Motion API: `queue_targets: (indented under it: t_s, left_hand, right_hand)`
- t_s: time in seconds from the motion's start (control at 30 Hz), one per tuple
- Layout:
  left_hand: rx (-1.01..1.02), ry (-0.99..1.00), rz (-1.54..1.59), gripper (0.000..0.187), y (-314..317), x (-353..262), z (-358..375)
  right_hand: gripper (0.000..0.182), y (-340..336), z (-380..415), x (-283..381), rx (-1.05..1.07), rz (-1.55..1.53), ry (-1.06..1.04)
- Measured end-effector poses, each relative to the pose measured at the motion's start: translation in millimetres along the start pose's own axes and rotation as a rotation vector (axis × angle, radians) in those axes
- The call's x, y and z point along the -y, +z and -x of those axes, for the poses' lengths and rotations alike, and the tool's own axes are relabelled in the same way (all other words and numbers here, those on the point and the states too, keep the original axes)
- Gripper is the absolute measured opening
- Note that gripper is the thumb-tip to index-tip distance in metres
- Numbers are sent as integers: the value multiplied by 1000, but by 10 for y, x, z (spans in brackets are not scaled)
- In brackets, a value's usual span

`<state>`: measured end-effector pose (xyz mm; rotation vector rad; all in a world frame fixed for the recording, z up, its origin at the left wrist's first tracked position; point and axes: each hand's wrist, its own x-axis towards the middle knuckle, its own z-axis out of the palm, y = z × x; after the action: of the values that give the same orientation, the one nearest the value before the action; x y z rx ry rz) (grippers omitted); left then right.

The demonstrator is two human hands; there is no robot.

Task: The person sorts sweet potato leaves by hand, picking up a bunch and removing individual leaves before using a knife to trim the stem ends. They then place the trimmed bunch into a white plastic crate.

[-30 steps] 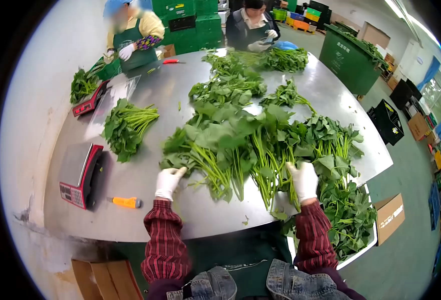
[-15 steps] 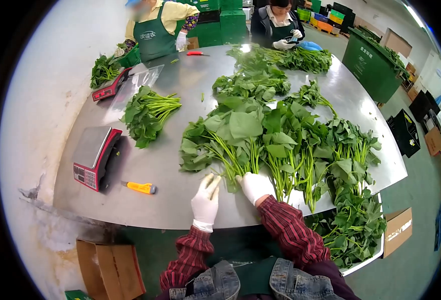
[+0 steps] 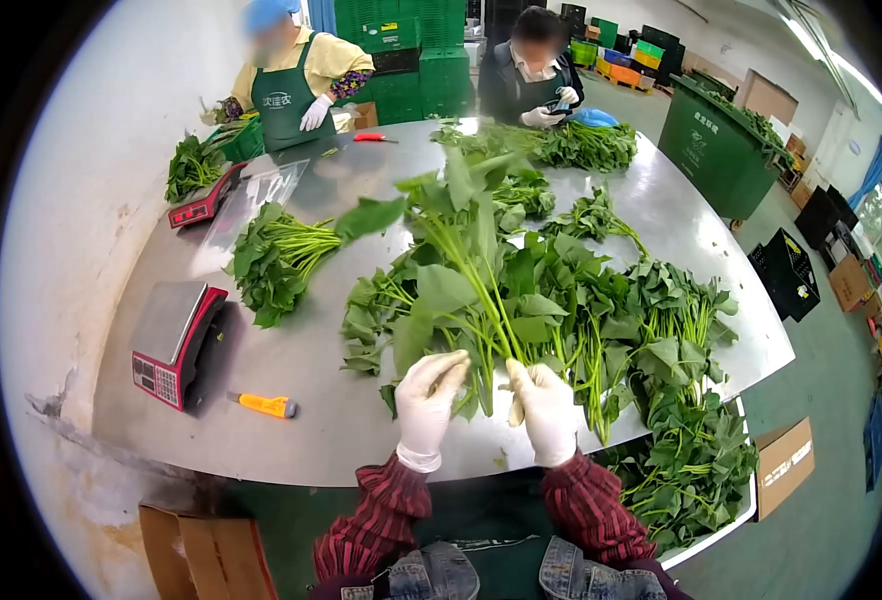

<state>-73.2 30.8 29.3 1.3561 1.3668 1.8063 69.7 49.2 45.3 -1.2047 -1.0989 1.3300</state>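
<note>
Both my hands wear white gloves and are close together near the table's front edge. My right hand [image 3: 546,412] is closed on the lower ends of a few leafy green stems [image 3: 483,285], raised and blurred above the pile. Just left of them is my left hand [image 3: 429,408], its fingers bent together in a pinch beside a leaf; what lies between its fingertips is hidden. Beyond and to the right spreads a pile of leafy greens [image 3: 571,310], stems mostly toward me. A separate bunch of greens [image 3: 273,262] lies to the left.
On the metal table [image 3: 361,440] are a red scale [image 3: 173,340], a yellow utility knife [image 3: 266,404], a second scale [image 3: 206,200] and a red-handled tool [image 3: 373,137]. Greens fill a white bin [image 3: 751,490] below right. Two people stand across the table.
My right hand has lifted some leafy green stems off the pile. My left hand has moved right toward them, its fingers drawn together. The view has shifted slightly.
</note>
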Motion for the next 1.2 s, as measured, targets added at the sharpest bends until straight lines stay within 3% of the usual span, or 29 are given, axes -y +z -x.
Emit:
queue_targets:
  t_s: [0.07, 0.1, 0.17, 0.2, 0.27, 0.3, 0.4, 0.43, 0.47, 0.5, 0.53, 0.6, 0.63, 0.67, 0.7, 0.77, 0.8, 0.83, 0.9, 1.03, 1.2]
  left_hand:
    - [39, -111, 99, 15, 103, -49, -44]
    - [55, -288, 227, 18, 132, -66, -43]
    - [41, -428, 322, 16, 194, 19, -7]
    - [74, -403, 417, 15, 218, 37, 27]
    - [118, -444, 453, 11, 218, 54, 85]
    - [126, -458, 505, 10, 234, 119, 130]
    - [187, -359, 437, 9, 309, 113, 267]
    - [184, -360, 439, 9, 310, 118, 274]
    - [172, -371, 505, 11, 300, 131, 277]
    - [160, -381, 570, 12, 283, 149, 275]
    - [225, -370, 653, 15, 224, 186, 244]
    - [278, -398, 703, 14, 120, 165, 193]
    - [332, -427, 755, 13, 79, 158, 181]
    - [356, -403, 758, 14, 52, 232, 201]
    - [356, -403, 761, 14, 32, 259, 212]
    - [396, -430, 757, 14, 17, 297, 241]
    - [392, -432, 763, 14, 25, 302, 255]
    - [424, -451, 819, 14, 34, 302, 265]
    - [454, -474, 877, 14, 54, 314, 282]
    - [557, -510, 905, 15, 74, 356, 319]
    - [614, -555, 888, 14, 9, 338, 384]
  right_hand:
    - [25, -1, 123, -93, -10, -11, -41]
    - [25, -13, 178, -156, -12, -18, -84]
    - [25, -80, 233, -308, 19, 119, -133]
    - [25, -116, 243, -387, 32, 121, -135]
    - [23, -191, 266, -521, 43, 290, -393]
    - [23, -227, 286, -561, 51, 292, -393]
    - [26, -386, 318, -569, -135, 316, -325]
    - [27, -452, 283, -500, -376, 641, -534]
    - [27, -616, 197, -433, -473, 726, -616]
    - [29, -813, 242, -327, -532, 303, -405]
    - [31, -956, 273, -143, -705, 100, -265]
    - [31, -1580, 303, -162, -863, 483, -611]
    - [34, -1672, 396, 21, -982, 311, -452]
    - [36, -1926, 459, -3, -1040, 345, -423]
    - [35, -2011, 538, 92, -1041, 243, -318]
    - [34, -2612, 668, -273, -855, 475, -292]
    - [33, -2765, 725, -383, -891, 584, -120]
    - [33, -2798, 780, -420, -891, 750, -88]
    - [35, -2801, 783, -580, -865, 542, -99]
    - [32, -2005, 570, -414, -590, 366, -119]
    - [22, -1029, 499, -44, -62, 441, -59]
